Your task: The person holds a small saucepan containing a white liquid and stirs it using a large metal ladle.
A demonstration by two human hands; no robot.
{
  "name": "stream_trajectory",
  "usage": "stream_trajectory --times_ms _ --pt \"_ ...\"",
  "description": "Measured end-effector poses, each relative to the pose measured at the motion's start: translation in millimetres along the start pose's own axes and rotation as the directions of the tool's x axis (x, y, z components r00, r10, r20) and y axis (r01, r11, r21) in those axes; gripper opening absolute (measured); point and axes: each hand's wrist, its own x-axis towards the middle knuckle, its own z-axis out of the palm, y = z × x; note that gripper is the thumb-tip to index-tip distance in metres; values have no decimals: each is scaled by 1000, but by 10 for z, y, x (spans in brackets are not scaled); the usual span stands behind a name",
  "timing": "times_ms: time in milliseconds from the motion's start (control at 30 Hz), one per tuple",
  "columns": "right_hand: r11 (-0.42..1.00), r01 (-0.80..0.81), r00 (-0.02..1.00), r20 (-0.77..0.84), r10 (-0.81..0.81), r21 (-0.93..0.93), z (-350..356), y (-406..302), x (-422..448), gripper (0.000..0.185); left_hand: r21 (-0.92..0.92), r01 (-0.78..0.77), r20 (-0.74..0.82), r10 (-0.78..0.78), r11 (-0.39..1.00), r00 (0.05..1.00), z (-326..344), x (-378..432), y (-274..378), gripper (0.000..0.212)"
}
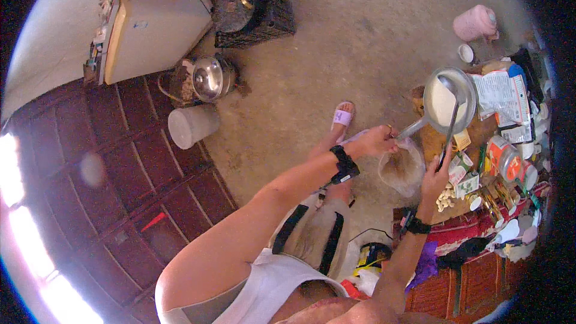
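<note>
My left hand (375,140) grips the long handle of a metal pan (470,94) that is tipped toward me. A pale cream-coloured liquid (440,104) lies in the pan. In my right hand (435,177) is the handle of a ladle (453,117), its bowl inside the pan over the liquid. Just below my left hand is a clear plastic bag (402,173); I cannot tell whether it hangs or rests on something. Beside my right hand, pale nuts (445,199) lie on the wooden tabletop (432,144) near small cartons (465,184).
Jars (504,159), a printed packet (499,94) and bottles crowd the right side. A pink yarn cone (474,22) stands beyond. To the left are a white bucket (191,126), a steel pot (210,78), a black crate (270,18) and a dark red metal door (112,180).
</note>
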Motion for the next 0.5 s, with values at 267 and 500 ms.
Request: stream_trajectory --times_ms 267,500 --pt "939 331 939 -65 -338 -96 -40 326 -144 45 -36 -63 -41 62 997 997 34 32 -60 12" --pt "956 250 961 -85 -265 -155 -183 320 -269 44 27 -117 -117 119 993 986 22 38 -142 15"
